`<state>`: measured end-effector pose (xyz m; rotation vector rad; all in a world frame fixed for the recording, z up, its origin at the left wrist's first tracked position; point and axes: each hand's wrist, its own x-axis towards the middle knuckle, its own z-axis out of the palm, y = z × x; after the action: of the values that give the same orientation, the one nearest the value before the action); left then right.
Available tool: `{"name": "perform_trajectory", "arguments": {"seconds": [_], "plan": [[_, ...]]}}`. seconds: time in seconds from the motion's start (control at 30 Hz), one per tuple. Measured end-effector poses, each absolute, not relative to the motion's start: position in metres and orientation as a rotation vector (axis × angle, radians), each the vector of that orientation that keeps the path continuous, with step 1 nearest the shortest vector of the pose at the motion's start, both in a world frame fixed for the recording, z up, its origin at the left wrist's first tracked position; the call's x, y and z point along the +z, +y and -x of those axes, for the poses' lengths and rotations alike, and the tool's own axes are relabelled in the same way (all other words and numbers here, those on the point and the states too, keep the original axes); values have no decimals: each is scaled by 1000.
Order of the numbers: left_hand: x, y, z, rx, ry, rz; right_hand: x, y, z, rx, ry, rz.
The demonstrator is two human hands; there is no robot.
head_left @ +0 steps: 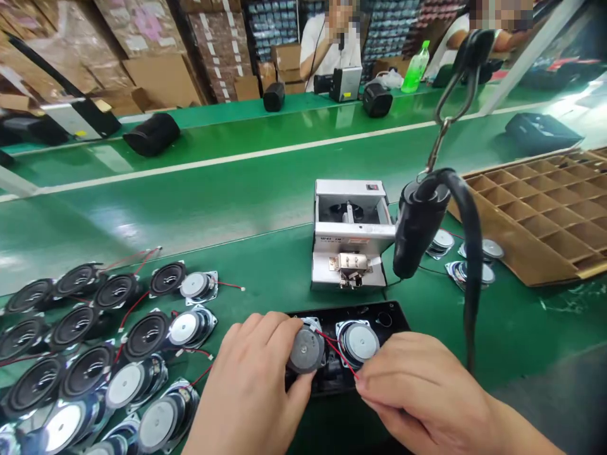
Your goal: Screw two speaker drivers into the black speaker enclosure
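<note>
A black speaker panel lies on the green bench in front of me, bearing two round speakers. My left hand grips the grey-backed left speaker between thumb and fingers. Beside it on the panel sits a silver-backed speaker, its magnet facing up. With fingertips pinched together, my right hand holds a red wire that runs across from the left speaker. The wire's end is hidden in the fingers.
Several loose speakers cover the left of the bench. Behind the panel stands a grey screw feeder. A black electric screwdriver hangs from a hook at right, its cable dangling near my right hand. A divided cardboard box is at far right. People sit across the line.
</note>
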<state>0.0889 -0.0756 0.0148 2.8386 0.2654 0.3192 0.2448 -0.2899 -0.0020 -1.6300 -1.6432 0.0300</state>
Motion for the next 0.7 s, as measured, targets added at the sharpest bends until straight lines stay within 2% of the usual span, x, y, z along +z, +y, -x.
{"name": "perform_trajectory", "arguments": {"seconds": [0.2, 0.5, 0.7], "plan": [[7, -65, -87, 131, 79, -2929, 0, -291, -250, 12, -1604, 1638], [12, -84, -103, -180, 286, -3062, -22, -300, -254, 173, -1615, 1731], [18, -81, -104, -211, 260, -2999, -22, -305, -256, 184, -1595, 1710]]}}
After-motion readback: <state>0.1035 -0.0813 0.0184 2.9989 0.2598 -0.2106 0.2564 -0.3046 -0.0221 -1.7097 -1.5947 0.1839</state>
